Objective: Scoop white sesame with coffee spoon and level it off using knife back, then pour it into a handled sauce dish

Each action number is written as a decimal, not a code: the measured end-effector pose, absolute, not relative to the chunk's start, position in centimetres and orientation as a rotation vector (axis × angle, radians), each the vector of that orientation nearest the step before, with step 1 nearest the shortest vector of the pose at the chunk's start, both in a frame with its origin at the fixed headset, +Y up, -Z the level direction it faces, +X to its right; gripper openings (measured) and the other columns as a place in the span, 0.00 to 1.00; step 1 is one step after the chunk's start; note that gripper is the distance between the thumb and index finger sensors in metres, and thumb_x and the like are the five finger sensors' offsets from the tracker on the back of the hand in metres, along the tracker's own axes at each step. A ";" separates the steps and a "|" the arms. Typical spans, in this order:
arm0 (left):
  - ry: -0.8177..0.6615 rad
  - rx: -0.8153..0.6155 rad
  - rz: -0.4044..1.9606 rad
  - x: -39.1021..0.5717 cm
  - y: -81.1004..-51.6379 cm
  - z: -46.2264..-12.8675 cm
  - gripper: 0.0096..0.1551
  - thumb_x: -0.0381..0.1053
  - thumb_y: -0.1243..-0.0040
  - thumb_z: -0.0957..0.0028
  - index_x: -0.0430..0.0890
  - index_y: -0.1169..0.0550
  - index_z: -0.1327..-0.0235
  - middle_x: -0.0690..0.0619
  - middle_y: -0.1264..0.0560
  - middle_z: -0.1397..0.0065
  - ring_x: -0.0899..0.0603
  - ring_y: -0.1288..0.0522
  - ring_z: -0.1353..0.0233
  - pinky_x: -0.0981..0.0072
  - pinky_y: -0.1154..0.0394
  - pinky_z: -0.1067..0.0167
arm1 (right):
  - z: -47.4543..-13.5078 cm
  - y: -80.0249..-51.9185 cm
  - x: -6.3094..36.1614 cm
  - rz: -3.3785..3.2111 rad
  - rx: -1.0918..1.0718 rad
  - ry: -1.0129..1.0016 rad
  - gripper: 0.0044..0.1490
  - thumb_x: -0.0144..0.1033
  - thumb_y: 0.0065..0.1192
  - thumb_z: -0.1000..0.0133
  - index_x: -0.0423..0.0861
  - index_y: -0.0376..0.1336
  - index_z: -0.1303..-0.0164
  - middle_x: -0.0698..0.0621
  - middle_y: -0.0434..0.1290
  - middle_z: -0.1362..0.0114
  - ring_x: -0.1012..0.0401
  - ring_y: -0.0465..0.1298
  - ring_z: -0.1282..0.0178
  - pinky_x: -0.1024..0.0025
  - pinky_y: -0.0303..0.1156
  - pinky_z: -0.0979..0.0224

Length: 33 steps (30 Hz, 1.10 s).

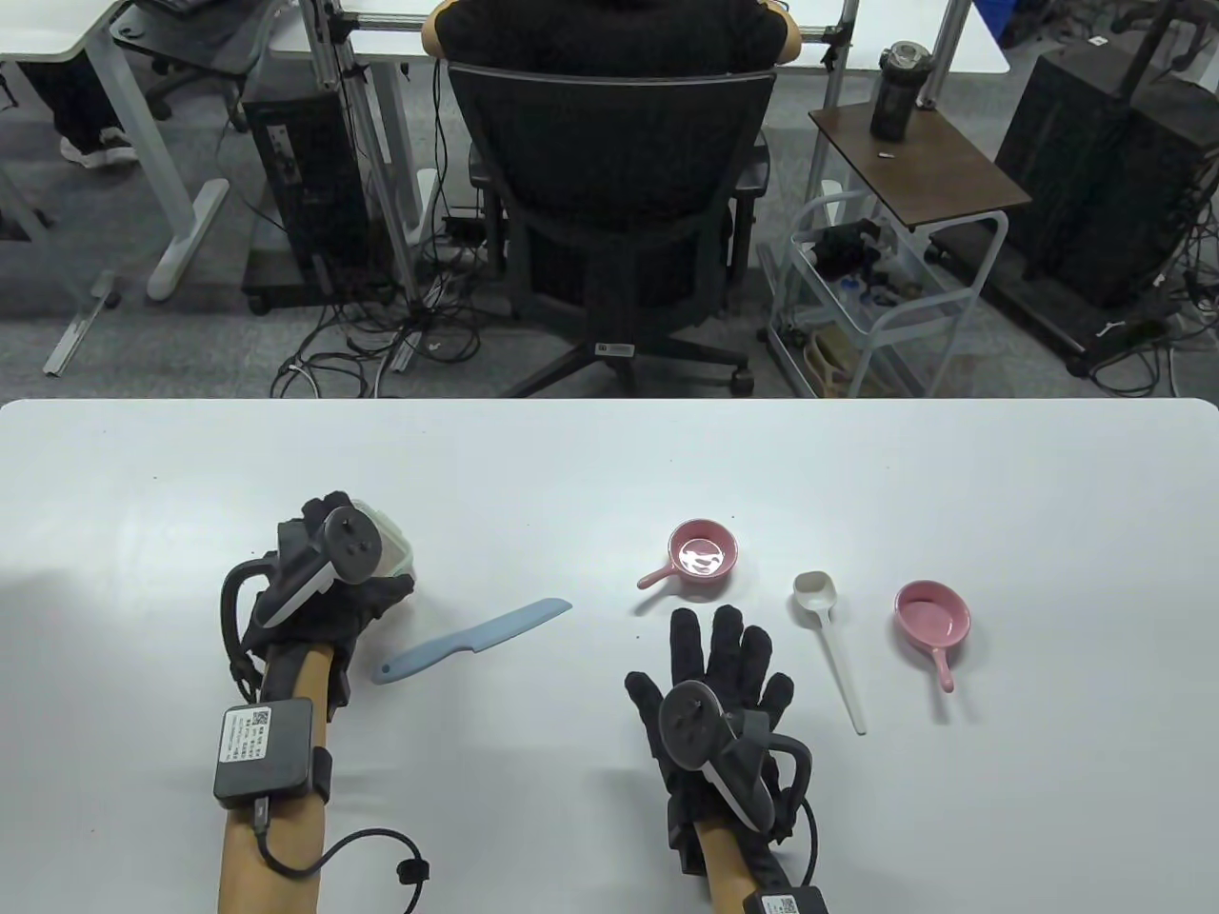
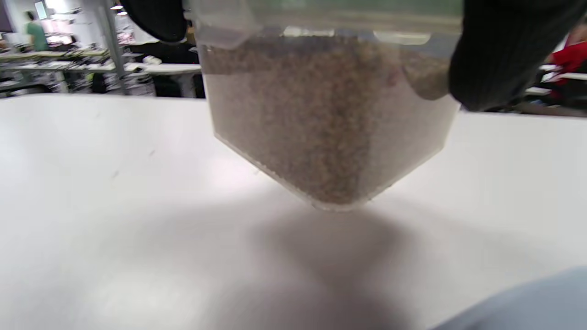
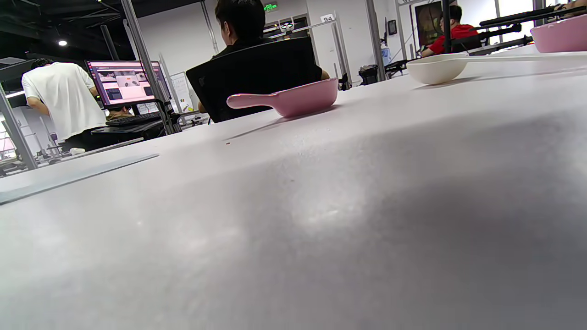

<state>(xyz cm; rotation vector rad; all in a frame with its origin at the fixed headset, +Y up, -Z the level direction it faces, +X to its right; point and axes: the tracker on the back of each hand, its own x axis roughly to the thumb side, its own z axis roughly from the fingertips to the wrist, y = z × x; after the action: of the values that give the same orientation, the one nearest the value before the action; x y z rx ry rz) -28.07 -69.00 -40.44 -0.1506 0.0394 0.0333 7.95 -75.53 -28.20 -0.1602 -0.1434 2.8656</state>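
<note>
My left hand (image 1: 319, 581) grips the clear sesame container (image 2: 330, 119), fingers curled round its top; my right hand (image 1: 709, 685) lies flat, fingers spread, holding nothing. The white coffee spoon (image 1: 827, 633) lies just right of it, between two pink handled sauce dishes (image 1: 703, 552). I judge the spoon light, stiff plastic, best pinched mid-handle. The blue knife (image 1: 476, 640) looks rigid. Only the left wrist view shows the container nearly full; the table view hides that.
</note>
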 end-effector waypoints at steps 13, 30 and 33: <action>-0.593 -0.145 -0.034 -15.7 -68.5 -34.3 0.72 0.80 0.35 0.47 0.42 0.56 0.09 0.40 0.52 0.05 0.30 0.44 0.09 0.31 0.41 0.21 | -27.8 -75.1 7.8 2.842 -0.116 -0.172 0.50 0.70 0.37 0.40 0.58 0.39 0.10 0.43 0.35 0.07 0.38 0.38 0.12 0.27 0.40 0.24; -0.657 -0.328 -0.120 -12.0 -74.6 -32.5 0.72 0.80 0.40 0.44 0.45 0.63 0.09 0.41 0.60 0.05 0.31 0.55 0.07 0.29 0.49 0.19 | -27.9 -75.1 8.0 2.836 -0.125 -0.150 0.50 0.70 0.38 0.40 0.58 0.39 0.10 0.43 0.35 0.07 0.38 0.38 0.12 0.27 0.40 0.24; -0.651 -0.381 -0.081 -12.4 -74.2 -32.6 0.74 0.82 0.44 0.45 0.45 0.66 0.09 0.42 0.64 0.05 0.30 0.62 0.07 0.27 0.55 0.20 | -27.9 -75.1 8.0 2.833 -0.123 -0.147 0.50 0.70 0.38 0.40 0.58 0.39 0.10 0.43 0.35 0.07 0.38 0.38 0.12 0.27 0.40 0.24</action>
<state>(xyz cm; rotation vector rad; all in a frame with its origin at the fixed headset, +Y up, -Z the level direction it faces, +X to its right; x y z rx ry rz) -12.41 -74.16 -32.57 -0.3812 -0.6507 -0.0805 8.03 -75.13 -27.87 -0.1231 -0.1471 2.8328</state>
